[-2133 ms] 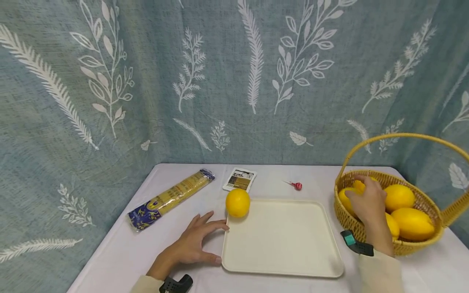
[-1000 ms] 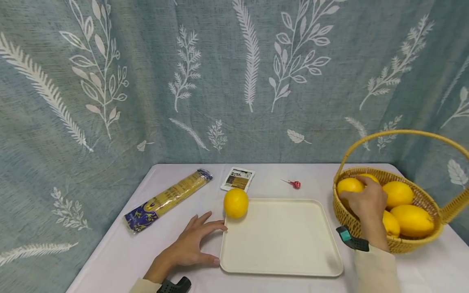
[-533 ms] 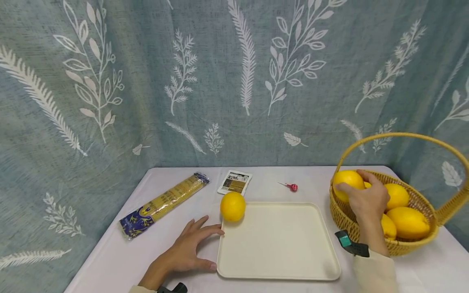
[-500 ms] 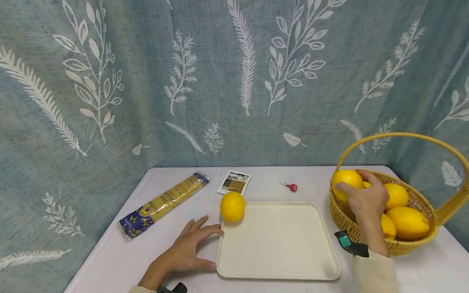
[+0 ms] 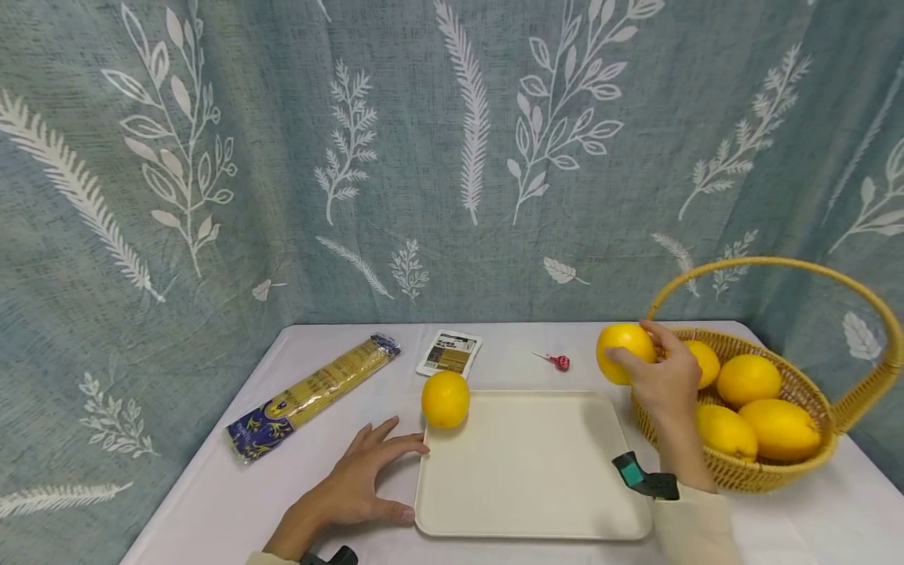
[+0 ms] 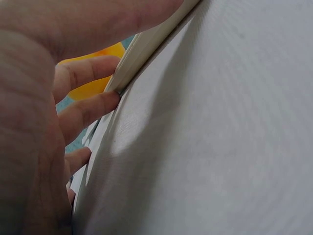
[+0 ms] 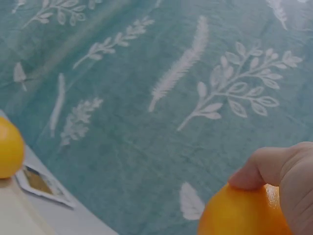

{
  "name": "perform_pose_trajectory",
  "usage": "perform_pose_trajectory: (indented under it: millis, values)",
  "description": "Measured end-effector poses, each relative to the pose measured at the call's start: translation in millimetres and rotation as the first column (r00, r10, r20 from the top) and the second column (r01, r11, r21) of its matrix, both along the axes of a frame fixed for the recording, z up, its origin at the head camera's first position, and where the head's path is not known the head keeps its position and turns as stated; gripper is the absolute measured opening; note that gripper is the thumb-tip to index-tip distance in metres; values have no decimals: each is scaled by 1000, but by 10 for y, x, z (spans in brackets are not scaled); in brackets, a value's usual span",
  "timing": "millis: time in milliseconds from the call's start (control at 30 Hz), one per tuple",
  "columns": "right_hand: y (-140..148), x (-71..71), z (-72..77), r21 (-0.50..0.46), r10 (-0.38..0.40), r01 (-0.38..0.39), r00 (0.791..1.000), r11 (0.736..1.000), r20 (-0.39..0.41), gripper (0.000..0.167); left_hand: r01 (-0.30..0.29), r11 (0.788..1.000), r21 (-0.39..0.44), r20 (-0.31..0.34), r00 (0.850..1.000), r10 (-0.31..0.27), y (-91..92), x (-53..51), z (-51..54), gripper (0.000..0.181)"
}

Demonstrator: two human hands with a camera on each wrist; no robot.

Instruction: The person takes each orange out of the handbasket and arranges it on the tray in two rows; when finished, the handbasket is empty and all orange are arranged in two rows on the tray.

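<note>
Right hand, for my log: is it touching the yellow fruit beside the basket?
Touching: in the right wrist view, the right hand rests its thumb on the fruit.

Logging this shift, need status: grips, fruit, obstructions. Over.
Right grip: holding orange near basket. Left grip: at tray edge. Possible obstruction: second orange, tray's far-left corner.

My right hand [image 7: 293, 178] grips a round orange fruit [image 7: 237, 213], thumb [image 7: 257, 171] against its skin. Behind my grip hangs a teal curtain [image 7: 122, 122] printed with white leaves. Well left of my grip, a second fruit [image 7: 9, 149] sits at the edge of a cream tray [image 7: 14, 210], near a flat packet [image 7: 44, 187].
</note>
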State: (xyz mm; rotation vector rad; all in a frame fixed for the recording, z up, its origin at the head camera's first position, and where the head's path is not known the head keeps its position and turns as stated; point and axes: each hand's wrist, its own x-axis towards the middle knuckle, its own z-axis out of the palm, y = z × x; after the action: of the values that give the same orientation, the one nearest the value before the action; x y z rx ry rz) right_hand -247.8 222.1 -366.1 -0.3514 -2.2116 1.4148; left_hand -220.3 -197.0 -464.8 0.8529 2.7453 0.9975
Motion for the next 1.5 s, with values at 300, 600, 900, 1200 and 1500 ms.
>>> perform_pose_trajectory:
  millis: [300,600,900,1200,1500]
  values:
    - [-332,-160,-201,81,254,-258,966,963,53,57,-11,1000,-23,-11,1000,11,-11,-15,3,72]
    - [-678,-240,-466,122,321,-333,941,935,104,55,-2,1000,-10,-18,1000,2,-2,-3,-9,72]
    - [-821,-276,-652,147,310,-348,922,926,231,62,-5,1000,-10,-10,1000,5,-1,-21,-14,72]
    - [-827,-245,-746,156,332,-369,918,916,218,65,-10,1000,-21,32,999,11,4,25,-14,71]
    - [-860,-243,-724,178,356,-397,908,900,222,65,-13,999,-31,23,1000,14,9,17,3,72]
